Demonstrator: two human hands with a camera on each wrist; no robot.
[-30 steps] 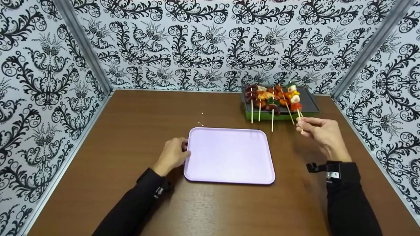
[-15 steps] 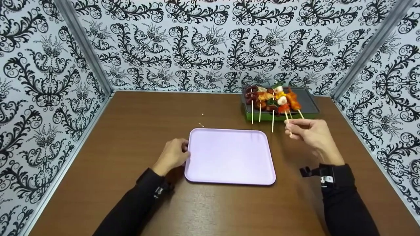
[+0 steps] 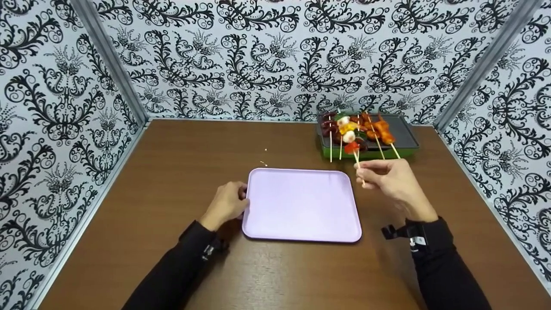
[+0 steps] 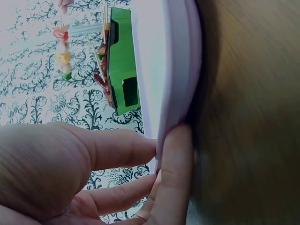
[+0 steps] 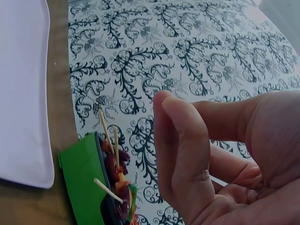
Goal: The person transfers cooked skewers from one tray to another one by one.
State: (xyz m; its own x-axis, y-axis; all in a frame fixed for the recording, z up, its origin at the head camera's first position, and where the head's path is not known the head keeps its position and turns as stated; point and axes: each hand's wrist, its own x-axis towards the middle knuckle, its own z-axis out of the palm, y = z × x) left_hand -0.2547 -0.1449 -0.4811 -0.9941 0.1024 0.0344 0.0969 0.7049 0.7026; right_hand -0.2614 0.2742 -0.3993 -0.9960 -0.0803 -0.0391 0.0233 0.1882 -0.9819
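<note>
My right hand (image 3: 391, 183) pinches the stick of a kebab skewer (image 3: 349, 137) bearing red, white, yellow and green pieces. The skewer is raised and overlaps the left part of the grill in the head view; the left wrist view shows that same skewer (image 4: 63, 57) up in the air. In the right wrist view the fingers (image 5: 187, 136) hide it. A lilac tray (image 3: 301, 206) lies on the table, and my left hand (image 3: 226, 200) grips its left rim, thumb on top and a finger (image 4: 176, 173) underneath.
At the back right stands a small green grill (image 3: 400, 151) with a dark top, carrying several other skewers (image 3: 383, 131) whose sticks jut over its front edge. Small pale crumbs (image 3: 263, 163) lie behind the tray. Patterned walls (image 3: 275, 56) enclose the table on three sides.
My right hand has carried the skewer leftward, from the right part of the grill to its left part, close to the tray's back right corner. My left hand and the tray have stayed put.
</note>
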